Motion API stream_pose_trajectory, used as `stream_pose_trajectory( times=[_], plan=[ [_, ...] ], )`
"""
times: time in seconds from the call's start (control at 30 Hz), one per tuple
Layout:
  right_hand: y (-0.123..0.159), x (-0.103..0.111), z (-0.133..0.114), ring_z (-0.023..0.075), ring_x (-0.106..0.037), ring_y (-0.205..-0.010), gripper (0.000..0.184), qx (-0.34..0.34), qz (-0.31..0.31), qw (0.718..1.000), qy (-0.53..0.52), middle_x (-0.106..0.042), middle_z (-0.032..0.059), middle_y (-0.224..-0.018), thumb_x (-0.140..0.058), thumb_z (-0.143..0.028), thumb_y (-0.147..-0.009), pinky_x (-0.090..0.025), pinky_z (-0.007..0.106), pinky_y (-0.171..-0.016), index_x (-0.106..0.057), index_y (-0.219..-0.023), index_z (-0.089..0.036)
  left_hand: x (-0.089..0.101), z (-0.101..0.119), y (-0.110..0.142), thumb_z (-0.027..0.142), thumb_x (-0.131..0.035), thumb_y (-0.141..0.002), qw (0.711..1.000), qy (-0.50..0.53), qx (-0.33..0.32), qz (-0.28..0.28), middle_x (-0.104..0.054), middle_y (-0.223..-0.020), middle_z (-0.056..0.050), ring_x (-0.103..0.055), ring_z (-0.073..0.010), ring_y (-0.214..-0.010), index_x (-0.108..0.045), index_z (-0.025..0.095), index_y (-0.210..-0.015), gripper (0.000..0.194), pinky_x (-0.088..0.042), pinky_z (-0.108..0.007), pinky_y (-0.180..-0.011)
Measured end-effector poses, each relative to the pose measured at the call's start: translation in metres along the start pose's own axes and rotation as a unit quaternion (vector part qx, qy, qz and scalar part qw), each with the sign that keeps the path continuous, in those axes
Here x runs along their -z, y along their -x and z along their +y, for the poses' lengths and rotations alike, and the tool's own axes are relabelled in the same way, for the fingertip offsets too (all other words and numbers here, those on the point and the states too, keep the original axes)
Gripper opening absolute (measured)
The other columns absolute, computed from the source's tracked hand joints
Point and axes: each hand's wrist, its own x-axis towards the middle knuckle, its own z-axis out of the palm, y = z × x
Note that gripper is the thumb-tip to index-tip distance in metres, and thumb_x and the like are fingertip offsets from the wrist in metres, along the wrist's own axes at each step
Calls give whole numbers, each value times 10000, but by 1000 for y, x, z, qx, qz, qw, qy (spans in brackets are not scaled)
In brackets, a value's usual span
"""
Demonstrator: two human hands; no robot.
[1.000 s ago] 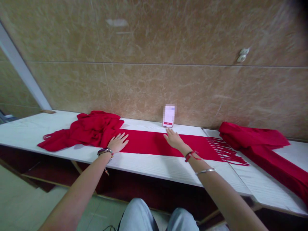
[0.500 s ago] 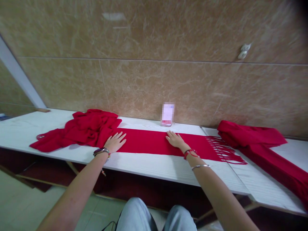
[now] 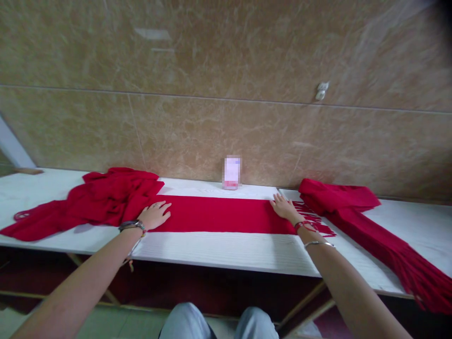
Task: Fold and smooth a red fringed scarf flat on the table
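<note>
A red fringed scarf (image 3: pixel 215 214) lies flat along the white tabletop. My left hand (image 3: pixel 154 215) rests open on its left part, fingers spread, beside the bunched heap of red cloth (image 3: pixel 109 195). On the scarf's right part, close to the fringe (image 3: pixel 319 223), my right hand (image 3: pixel 283 207) lies flat with fingers stretched out. Neither hand grips anything. Whether the heap and the flat scarf are one piece I cannot tell.
Another red scarf (image 3: pixel 367 226) lies folded at the right, its fringe hanging over the front edge. A blurred-out phone-like object (image 3: pixel 231 173) leans on the tiled wall (image 3: pixel 197 132). The white table (image 3: pixel 226 252) has dark open shelving beneath. A small white figure (image 3: pixel 322 91) sticks to the wall.
My right hand has slid right along the scarf toward its fringe. My left hand stays at the scarf's left part. The view has shifted somewhat to the right.
</note>
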Motion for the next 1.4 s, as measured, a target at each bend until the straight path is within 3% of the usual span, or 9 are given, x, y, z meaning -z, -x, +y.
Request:
stream_pose_trajectory(
  times=[0.17,0.37,0.5,0.8,0.9,1.03,1.23,1.3,1.4],
  plan=[
    [18,24,-109,274,-218,-1301,543,150,46,984,-85,-255,174,-1417,-231,-347,-902,-238,476,-1017,-276,-1354,-51,16,49,-27,323,-300,-876,994,-5,-47,96,-375,-1362,-107,-365,-244,-1224,-506,160,-1213,428,-303,-391,-981],
    [44,30,-197,247,-218,-1305,537,230,7,963,-142,-273,143,-1416,-260,-403,-905,-229,466,-1022,-310,-1346,-100,-9,103,-43,474,-226,-895,995,80,-55,4,-231,-1442,-24,-199,-255,-1310,-309,263,-1353,511,-221,-488,-1012],
    [48,22,-174,236,-244,-1297,503,234,2,965,-114,-296,111,-1410,-268,-390,-906,-233,462,-1023,-337,-1340,-146,-16,102,-42,454,-222,-897,996,69,-55,9,-240,-1438,-21,-199,-241,-1311,-301,248,-1361,514,-193,-470,-1030],
    [57,3,-7,258,-238,-1298,421,148,-12,989,30,-306,107,-1409,-247,-291,-911,-310,524,-961,-424,-1283,-201,-13,102,-45,445,-222,-893,996,64,-58,-4,-216,-1446,-22,-195,-241,-1312,-287,241,-1368,521,-189,-464,-1030],
    [61,6,17,267,-245,-1293,395,108,-13,993,43,-336,128,-1391,-276,-258,-908,-300,528,-965,-454,-1254,-191,-14,102,-47,451,-219,-890,996,64,-58,3,-222,-1444,-21,-200,-239,-1311,-292,244,-1365,523,-187,-462,-1031],
    [59,21,-30,264,-239,-1295,442,52,11,998,-21,-320,160,-1393,-251,-295,-918,-260,504,-995,-370,-1309,-126,-16,102,-49,457,-216,-885,996,69,-53,3,-221,-1445,-8,-202,-234,-1311,-294,260,-1362,522,-193,-473,-1027],
    [71,36,-174,235,-189,-1314,535,208,41,967,-143,-277,149,-1416,-285,-394,-906,-212,450,-1031,-296,-1346,-89,-18,100,-50,459,-203,-888,996,65,-54,5,-218,-1446,0,-202,-226,-1311,-277,275,-1367,518,-185,-464,-1033],
    [76,36,-192,234,-225,-1303,526,220,23,964,-149,-297,139,-1408,-287,-407,-904,-199,454,-1034,-322,-1338,-111,-19,99,-50,456,-203,-889,997,61,-54,8,-223,-1444,1,-205,-227,-1310,-281,276,-1365,515,-185,-463,-1033],
    [80,33,-175,227,-237,-1300,508,221,0,966,-134,-290,111,-1414,-277,-406,-905,-200,451,-1034,-329,-1340,-149,-19,99,-50,455,-203,-887,996,61,-60,14,-230,-1442,-2,-210,-228,-1308,-286,270,-1364,518,-192,-461,-1030]
  ],
)
